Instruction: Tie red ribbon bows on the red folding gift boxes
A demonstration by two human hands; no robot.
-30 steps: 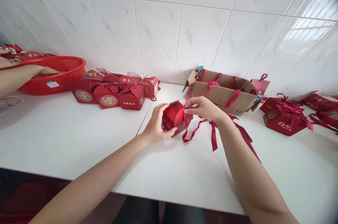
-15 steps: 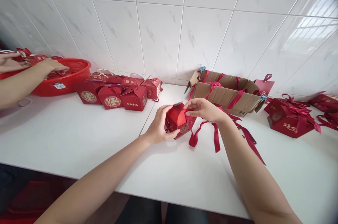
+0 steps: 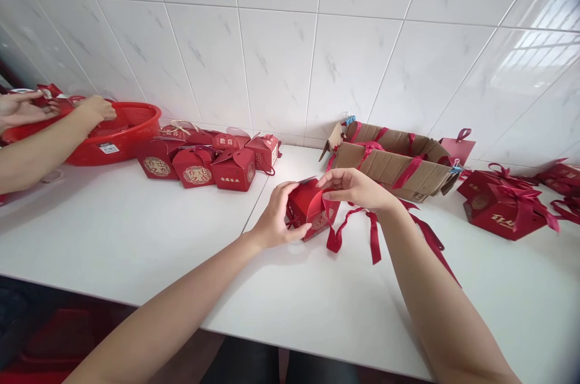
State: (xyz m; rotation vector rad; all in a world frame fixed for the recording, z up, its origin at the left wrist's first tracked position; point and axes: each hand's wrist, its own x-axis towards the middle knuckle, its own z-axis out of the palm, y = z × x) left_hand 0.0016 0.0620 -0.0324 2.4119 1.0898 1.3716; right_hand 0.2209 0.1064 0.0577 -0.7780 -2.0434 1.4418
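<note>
In front of me on the white table (image 3: 272,287) sits a small red gift box (image 3: 302,203) with curved top flaps and a gold round print on its side. My left hand (image 3: 277,218) wraps its left side, thumb at the near edge and fingers along the back. The fingertips of my right hand (image 3: 351,186) close on a curved flap at the right of the box's top. Dark red ribbon (image 3: 374,239) lies loose on the table just right of the box, under my right forearm.
Several red gift boxes (image 3: 194,168) stand at the left, beside a red plastic basket (image 3: 136,115) where a co-worker's hands (image 3: 93,111) work. A clipped cardboard box (image 3: 378,169) with ribbons over its walls is behind my right hand. Bow-tied boxes (image 3: 502,209) stand farther right, near the tiled wall.
The flap under my right fingers lies lower over the box's top than before. My left hand keeps its hold. The co-worker's nearer hand has lifted a little from the basket.
</note>
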